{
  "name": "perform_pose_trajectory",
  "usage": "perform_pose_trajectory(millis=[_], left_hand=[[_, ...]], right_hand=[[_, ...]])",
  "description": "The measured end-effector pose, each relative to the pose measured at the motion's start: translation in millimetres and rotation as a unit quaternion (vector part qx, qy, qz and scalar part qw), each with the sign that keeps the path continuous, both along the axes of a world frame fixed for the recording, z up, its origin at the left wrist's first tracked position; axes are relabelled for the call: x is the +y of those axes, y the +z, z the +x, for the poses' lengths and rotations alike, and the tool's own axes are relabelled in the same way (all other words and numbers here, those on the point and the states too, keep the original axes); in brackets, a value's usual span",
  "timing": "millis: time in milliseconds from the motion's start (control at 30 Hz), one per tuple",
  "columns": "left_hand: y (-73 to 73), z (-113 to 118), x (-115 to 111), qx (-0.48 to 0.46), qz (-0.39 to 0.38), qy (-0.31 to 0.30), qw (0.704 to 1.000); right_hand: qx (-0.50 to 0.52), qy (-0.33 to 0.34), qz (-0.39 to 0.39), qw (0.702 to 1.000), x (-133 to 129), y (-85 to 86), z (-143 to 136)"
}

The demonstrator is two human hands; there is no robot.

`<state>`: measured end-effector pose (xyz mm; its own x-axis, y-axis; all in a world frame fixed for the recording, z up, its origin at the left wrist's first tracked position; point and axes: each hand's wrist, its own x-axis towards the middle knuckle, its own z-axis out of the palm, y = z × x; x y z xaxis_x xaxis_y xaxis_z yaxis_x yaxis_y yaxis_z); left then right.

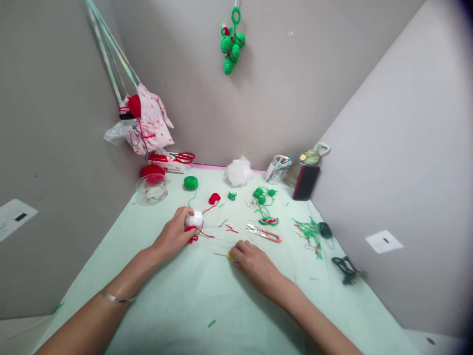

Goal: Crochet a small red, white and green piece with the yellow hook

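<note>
On the pale green cloth, my left hand (174,232) is curled round a ball of white yarn (194,220), thumb and fingers against its sides. A small red crocheted piece (192,239) with a yarn tail lies by the thumb. My right hand (252,261) pinches the yellow handle of a crochet hook (229,255), whose thin metal shaft points left. Orange-handled thread snips (264,233) lie beyond the right hand. Short red yarn scraps (231,229) are between the hands.
Farther back are a green yarn ball (190,183), a red yarn bundle (214,198), white stuffing (238,171) and green crocheted pieces (261,195). A phone (306,182) leans at the right rear. Yarn scraps (312,234) and a black cable (347,270) lie right.
</note>
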<state>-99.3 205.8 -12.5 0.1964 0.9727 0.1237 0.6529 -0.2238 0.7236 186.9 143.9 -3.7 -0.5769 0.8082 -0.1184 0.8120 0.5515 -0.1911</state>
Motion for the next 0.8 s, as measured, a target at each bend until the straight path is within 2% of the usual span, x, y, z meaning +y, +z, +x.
perform_pose_trajectory(millis=[100, 133, 200, 267, 333, 400, 500, 600, 700, 800], left_hand=[[18.1, -4, -4, -0.019, 0.000, 0.005, 1.000], [25.0, -3, -8, -0.028, 0.005, -0.008, 1.000], [37.3, 3, -16, -0.062, 0.032, -0.075, 0.995], [44.4, 12, -25, -0.079, 0.046, -0.136, 0.987], [44.4, 21, -31, -0.087, 0.053, -0.188, 0.977], [38.9, 27, -31, -0.094, 0.064, -0.212, 0.971], [27.6, 23, -20, -0.106, 0.068, -0.169, 0.978], [20.6, 3, -1, -0.099, 0.009, -0.068, 0.993], [20.1, -26, 18, -0.079, -0.028, -0.030, 0.996], [24.1, -51, 35, -0.069, -0.039, 0.005, 0.997]], right_hand=[[0.070, -0.005, -0.001, 0.998, 0, 11.1, 4], [0.113, -0.015, 0.001, 0.993, 1, 14.7, 5], [0.212, -0.048, -0.015, 0.976, 3, 21.5, 3], [0.320, -0.080, -0.083, 0.940, 8, 27.0, -4], [0.419, -0.086, -0.187, 0.884, 15, 30.9, -16], [0.485, -0.074, -0.282, 0.825, 25, 33.3, -30], [0.530, -0.107, -0.347, 0.766, 46, 36.1, -50], [0.547, -0.150, -0.354, 0.743, 74, 38.1, -63], [0.546, -0.179, -0.337, 0.746, 105, 36.0, -73], [0.519, -0.182, -0.317, 0.772, 131, 27.1, -88]])
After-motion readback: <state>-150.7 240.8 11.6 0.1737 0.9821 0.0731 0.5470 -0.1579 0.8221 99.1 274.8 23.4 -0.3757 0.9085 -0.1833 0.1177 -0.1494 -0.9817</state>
